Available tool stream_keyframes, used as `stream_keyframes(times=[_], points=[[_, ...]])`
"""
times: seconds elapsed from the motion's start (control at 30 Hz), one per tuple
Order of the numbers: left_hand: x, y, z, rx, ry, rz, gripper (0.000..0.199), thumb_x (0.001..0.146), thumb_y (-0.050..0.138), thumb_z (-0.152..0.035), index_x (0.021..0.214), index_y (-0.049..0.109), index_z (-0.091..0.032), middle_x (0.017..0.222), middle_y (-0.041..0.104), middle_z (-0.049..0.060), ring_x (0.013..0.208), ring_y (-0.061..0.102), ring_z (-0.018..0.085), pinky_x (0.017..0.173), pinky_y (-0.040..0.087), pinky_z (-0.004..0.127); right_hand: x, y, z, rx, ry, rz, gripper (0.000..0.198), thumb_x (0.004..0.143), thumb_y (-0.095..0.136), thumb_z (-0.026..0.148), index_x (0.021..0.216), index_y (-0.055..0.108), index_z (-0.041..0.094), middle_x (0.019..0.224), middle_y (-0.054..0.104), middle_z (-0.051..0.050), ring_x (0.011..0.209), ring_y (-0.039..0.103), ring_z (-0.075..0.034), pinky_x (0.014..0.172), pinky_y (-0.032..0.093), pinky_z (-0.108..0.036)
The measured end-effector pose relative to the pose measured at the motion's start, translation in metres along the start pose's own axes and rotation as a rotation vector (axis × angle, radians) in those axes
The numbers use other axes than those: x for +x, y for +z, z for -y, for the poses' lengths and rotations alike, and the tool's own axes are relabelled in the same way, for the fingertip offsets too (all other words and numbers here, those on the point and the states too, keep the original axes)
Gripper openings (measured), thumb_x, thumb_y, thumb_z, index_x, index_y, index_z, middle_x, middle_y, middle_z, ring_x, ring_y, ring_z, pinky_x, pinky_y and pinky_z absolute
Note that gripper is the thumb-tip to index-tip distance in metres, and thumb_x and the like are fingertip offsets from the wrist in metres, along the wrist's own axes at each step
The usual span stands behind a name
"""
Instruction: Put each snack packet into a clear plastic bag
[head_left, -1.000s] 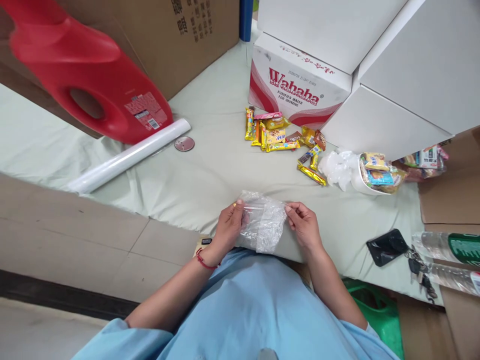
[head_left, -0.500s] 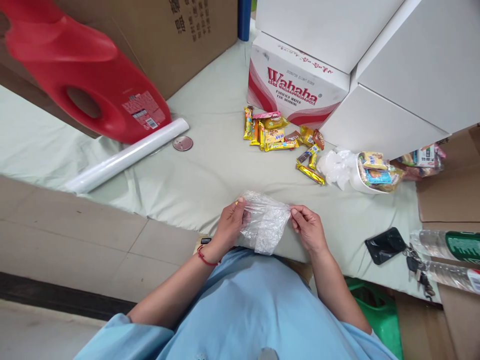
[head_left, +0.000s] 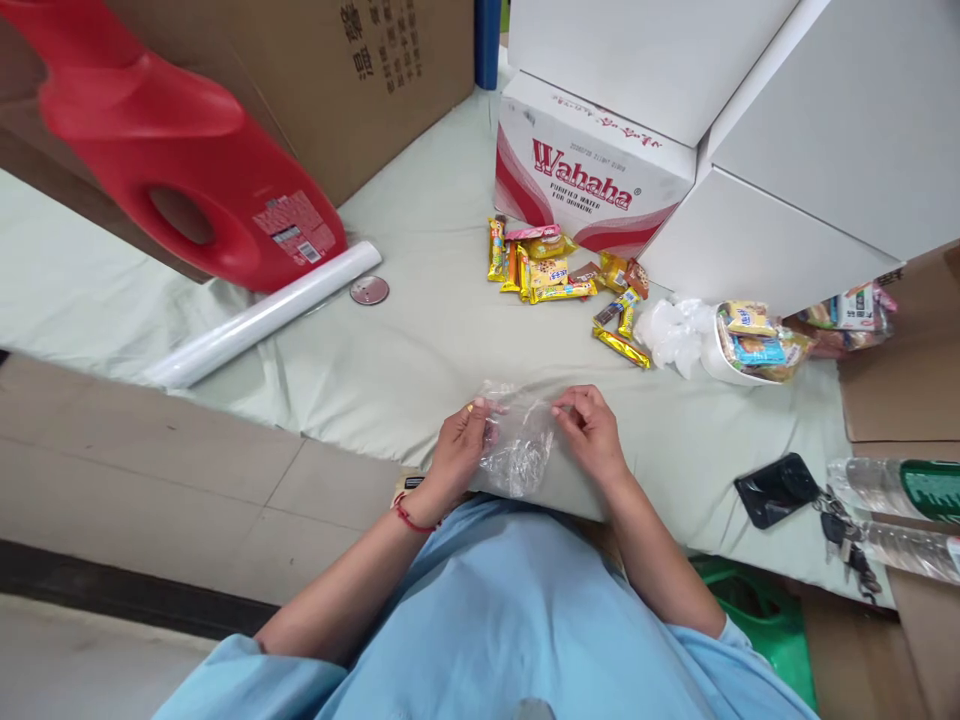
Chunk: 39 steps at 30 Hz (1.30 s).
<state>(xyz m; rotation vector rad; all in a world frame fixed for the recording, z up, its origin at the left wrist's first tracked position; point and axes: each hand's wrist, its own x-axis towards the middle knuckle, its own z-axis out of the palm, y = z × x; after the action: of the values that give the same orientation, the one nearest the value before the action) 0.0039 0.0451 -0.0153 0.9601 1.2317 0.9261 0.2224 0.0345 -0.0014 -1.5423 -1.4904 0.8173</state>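
A clear, crinkled plastic bag (head_left: 519,455) hangs between my hands above the front edge of the cloth-covered table. My left hand (head_left: 463,440) is closed on the bag's left side, the thumb pressed on top. With thumb and forefinger, my right hand (head_left: 589,425) pinches the bag's upper right edge. The bag is see-through, and I make out nothing inside it. Beyond the hands, several wrapped snacks (head_left: 549,273) lie in a loose pile. Beside them are crumpled white plastic bags (head_left: 670,332) and a white tub (head_left: 720,365) holding more snacks.
A clear plastic roll (head_left: 262,318) lies at the left by a red jug (head_left: 202,170) and a round disc (head_left: 369,290). A Wahaha carton (head_left: 589,180) and white boxes (head_left: 817,130) stand behind. A black phone (head_left: 776,490), keys (head_left: 844,540) and bottles (head_left: 892,490) are at right.
My right hand has moved left and slightly up, closer to my left hand. The bag is less stretched and hangs more gathered. My left hand keeps its hold.
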Motion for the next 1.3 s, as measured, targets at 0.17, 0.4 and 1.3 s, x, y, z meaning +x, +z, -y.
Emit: stream_keyframes(times=[0.17,0.4,1.3], points=[[0.012,-0.009,-0.014,-0.013,0.023,-0.096,0.064,0.093,0.050,-0.081,0.083,0.067,-0.020,0.052,0.047,-0.004,0.044,0.035,0.012,0.045,0.026,0.029,-0.004,-0.036,0.008,0.316,0.210,0.056,0.028,0.089,0.077,0.051,0.092,0.072,0.024,0.080,0.067,-0.001,0.056,0.043,-0.011,0.052,0.036,-0.025],[0.027,-0.015,-0.035,-0.049,0.099,-0.117,0.060,0.094,0.054,-0.078,0.078,0.062,-0.021,0.054,0.049,-0.003,0.043,0.038,0.011,0.042,0.027,0.027,-0.013,-0.090,0.007,0.537,0.464,0.040,0.040,0.073,0.091,0.051,0.084,0.066,0.021,0.065,0.061,0.003,0.045,0.029,-0.004,0.043,0.017,-0.020],[0.029,-0.013,-0.012,-0.067,-0.012,0.027,0.058,0.095,0.051,-0.078,0.083,0.057,-0.021,0.067,0.062,-0.001,0.044,0.050,0.012,0.045,0.039,0.028,-0.003,-0.095,-0.041,-0.258,0.382,-0.236,0.067,0.084,0.066,0.068,0.127,0.070,0.017,0.106,0.076,-0.012,0.071,0.060,-0.019,0.070,0.050,-0.036]])
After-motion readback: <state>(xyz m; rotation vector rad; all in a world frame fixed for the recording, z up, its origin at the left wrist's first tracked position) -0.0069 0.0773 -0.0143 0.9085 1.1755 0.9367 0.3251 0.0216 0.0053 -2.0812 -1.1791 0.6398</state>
